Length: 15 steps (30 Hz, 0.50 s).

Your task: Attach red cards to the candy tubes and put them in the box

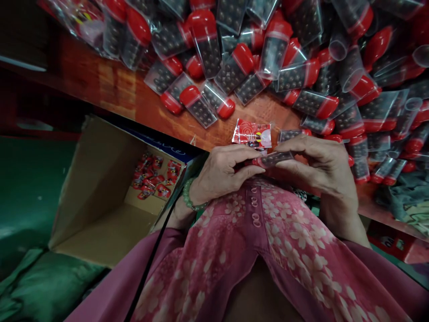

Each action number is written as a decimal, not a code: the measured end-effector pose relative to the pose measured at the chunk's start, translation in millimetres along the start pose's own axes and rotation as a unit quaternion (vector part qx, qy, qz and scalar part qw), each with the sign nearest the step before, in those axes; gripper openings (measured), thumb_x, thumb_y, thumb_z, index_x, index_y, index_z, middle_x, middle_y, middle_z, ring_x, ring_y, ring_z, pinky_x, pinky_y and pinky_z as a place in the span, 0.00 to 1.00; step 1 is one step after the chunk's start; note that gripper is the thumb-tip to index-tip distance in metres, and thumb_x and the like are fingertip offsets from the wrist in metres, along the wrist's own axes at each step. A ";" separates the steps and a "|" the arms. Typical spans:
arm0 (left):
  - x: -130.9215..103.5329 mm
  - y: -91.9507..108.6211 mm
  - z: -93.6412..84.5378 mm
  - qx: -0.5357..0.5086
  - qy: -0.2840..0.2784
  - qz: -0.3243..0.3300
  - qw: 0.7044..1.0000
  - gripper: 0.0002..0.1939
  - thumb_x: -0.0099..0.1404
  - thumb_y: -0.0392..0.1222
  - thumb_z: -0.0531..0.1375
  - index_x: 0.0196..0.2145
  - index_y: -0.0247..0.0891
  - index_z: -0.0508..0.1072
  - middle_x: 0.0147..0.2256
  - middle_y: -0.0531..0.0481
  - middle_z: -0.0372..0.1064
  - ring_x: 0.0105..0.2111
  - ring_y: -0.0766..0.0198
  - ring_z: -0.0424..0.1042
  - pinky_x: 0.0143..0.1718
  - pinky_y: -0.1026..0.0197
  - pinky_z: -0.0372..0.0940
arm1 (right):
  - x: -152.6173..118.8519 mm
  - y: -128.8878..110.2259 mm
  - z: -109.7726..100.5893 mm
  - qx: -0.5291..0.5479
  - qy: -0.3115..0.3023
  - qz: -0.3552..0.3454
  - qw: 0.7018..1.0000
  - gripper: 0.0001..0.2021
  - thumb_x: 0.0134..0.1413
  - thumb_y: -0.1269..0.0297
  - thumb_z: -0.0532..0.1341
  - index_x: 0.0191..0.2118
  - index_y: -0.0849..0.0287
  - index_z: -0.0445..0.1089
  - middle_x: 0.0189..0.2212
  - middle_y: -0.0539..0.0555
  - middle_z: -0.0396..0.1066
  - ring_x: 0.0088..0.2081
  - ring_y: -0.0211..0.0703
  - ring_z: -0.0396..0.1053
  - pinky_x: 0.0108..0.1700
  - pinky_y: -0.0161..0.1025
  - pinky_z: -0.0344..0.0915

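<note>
Between my two hands, close to my chest at the table's near edge, lies a clear plastic bottle of dark beads [276, 158]. My left hand [224, 172], with a green bead bracelet [189, 197] at the wrist, pinches its red-capped end. The clear end sits between the thumb and fingers of my right hand [318, 167]. Just beyond my fingers a red printed packet [252, 133] rests on the wood. Another bead-filled bottle [291, 134] lies partly behind my right fingers.
A large heap of red-capped bead bottles [234, 67] covers the back and right of the wooden table [124, 94]. At the left stands an open cardboard box [90, 179] with several small red packets [152, 176] in it. Folded cloth [402, 192] lies at the right.
</note>
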<state>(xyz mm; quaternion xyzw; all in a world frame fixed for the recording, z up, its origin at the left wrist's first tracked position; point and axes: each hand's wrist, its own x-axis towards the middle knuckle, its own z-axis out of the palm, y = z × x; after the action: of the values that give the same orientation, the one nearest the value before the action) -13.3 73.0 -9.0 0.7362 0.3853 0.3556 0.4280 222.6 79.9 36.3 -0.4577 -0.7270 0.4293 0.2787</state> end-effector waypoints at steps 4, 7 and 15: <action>1.5 0.1 4.9 -0.002 0.011 0.017 1.000 0.12 0.67 0.45 0.69 0.44 0.36 0.83 0.40 0.44 0.84 0.39 0.62 0.83 0.42 0.63 0.76 | 0.2 0.4 -4.4 0.023 -0.020 0.003 1.000 0.08 0.61 0.64 0.71 0.46 0.46 0.81 0.37 0.46 0.83 0.37 0.42 0.80 0.41 0.40 0.77; 2.9 1.7 8.0 0.018 0.034 0.008 0.999 0.10 0.68 0.45 0.68 0.43 0.37 0.83 0.41 0.44 0.84 0.40 0.62 0.83 0.43 0.63 0.76 | -0.9 -1.3 -2.6 0.032 0.019 0.027 0.999 0.08 0.59 0.63 0.72 0.44 0.45 0.81 0.36 0.46 0.82 0.36 0.43 0.80 0.43 0.41 0.77; 2.9 4.2 6.6 0.033 0.031 0.003 0.999 0.13 0.67 0.48 0.69 0.45 0.38 0.83 0.43 0.44 0.84 0.42 0.61 0.84 0.46 0.62 0.77 | -8.8 9.2 9.9 0.065 0.002 0.019 0.998 0.06 0.61 0.62 0.71 0.44 0.46 0.81 0.37 0.46 0.83 0.37 0.41 0.81 0.43 0.41 0.77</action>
<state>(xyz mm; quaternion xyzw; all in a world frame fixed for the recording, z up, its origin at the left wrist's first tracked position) -5.3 71.8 -7.2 0.7398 0.4070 0.3666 0.3906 222.4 70.3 23.5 -0.4531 -0.6884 0.4798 0.3010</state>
